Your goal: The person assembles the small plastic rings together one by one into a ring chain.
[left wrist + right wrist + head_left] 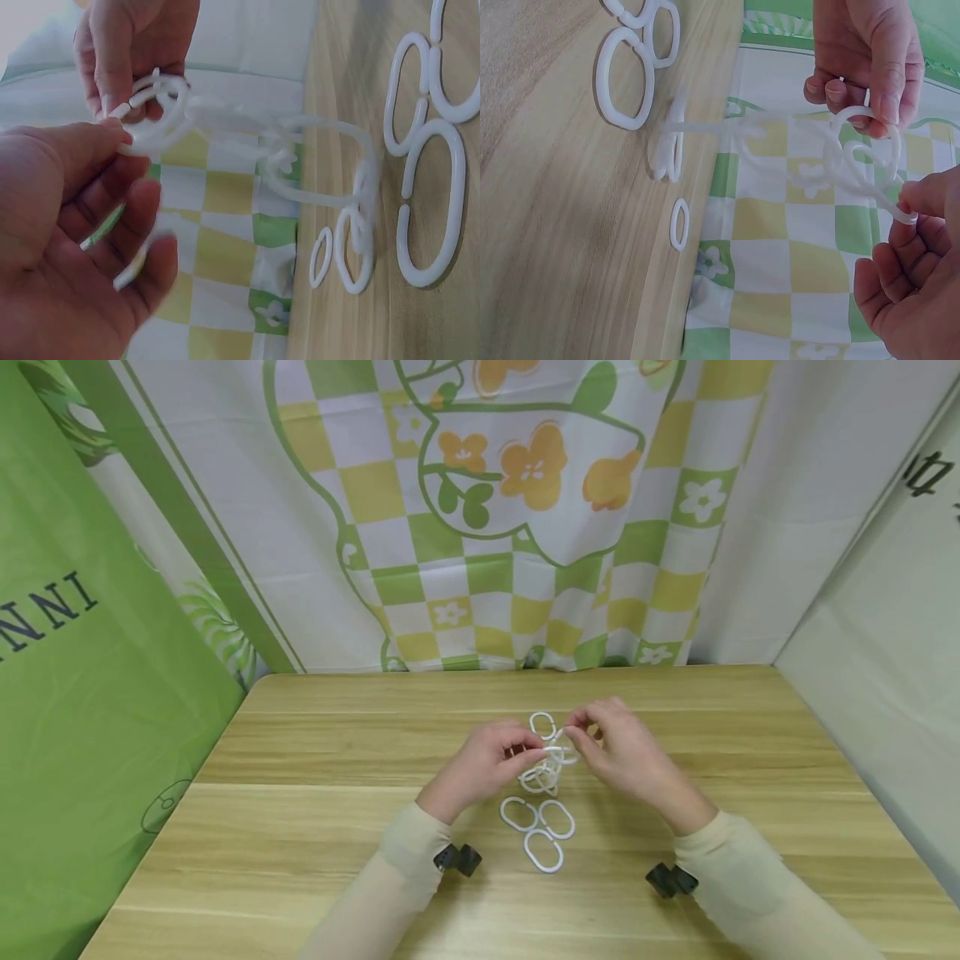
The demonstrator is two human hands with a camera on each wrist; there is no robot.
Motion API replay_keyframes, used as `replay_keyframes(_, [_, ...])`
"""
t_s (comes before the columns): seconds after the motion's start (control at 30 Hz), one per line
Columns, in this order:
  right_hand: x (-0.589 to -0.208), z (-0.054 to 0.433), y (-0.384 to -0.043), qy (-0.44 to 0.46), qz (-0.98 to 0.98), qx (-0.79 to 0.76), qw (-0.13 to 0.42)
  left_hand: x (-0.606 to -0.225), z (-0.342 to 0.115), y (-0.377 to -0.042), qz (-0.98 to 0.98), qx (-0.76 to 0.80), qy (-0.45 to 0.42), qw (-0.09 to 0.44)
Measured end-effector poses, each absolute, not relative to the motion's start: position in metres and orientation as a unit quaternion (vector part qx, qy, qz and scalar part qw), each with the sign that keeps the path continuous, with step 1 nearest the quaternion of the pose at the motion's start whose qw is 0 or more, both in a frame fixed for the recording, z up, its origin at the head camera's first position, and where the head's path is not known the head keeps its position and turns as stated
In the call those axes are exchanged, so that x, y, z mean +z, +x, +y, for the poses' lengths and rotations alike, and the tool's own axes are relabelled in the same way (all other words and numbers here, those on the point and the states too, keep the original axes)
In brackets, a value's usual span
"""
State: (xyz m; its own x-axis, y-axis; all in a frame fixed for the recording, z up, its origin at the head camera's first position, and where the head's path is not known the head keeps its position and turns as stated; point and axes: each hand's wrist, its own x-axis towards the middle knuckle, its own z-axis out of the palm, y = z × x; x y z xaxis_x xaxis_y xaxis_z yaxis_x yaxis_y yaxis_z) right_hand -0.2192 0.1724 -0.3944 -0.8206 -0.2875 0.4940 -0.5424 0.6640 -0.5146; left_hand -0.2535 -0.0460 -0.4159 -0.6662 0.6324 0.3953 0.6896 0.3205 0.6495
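My left hand [480, 768] pinches a white oval plastic curtain ring [838, 124] between thumb and fingertips, above the table. Facing it, my right hand [630, 756] pinches another white ring [904, 216] near its end, between thumb and index finger. The fingertips of both hands are close together, and the two rings overlap in the wrist views. From them a chain of linked white rings [367, 154] hangs down to the table, blurred in both wrist views. Its lower rings lie bunched below the hands.
Three loose rings with gaps in their sides, one of them a near ring [559, 857], lie on the wooden table [300, 860] toward me. A single far ring [532, 724] lies beyond the chain. A patterned curtain [480, 585] hangs behind the table's back edge.
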Motion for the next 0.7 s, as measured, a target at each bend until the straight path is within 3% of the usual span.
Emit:
replay_keyframes(0.23, [-0.393, 0.169, -0.219, 0.212, -0.89, 0.355, 0.191, -0.416, -0.047, -0.252, -0.824, -0.434, -0.364, -0.009])
replay_keyframes(0.4, [-0.389, 0.166, -0.216, 0.173, -0.885, 0.399, 0.166, -0.417, -0.048, -0.254, -0.824, -0.463, -0.326, 0.013])
replay_keyframes(0.7, [-0.385, 0.158, -0.215, 0.165, -0.869, 0.431, 0.18, -0.414, -0.051, -0.256, -0.81, -0.471, -0.347, 0.041])
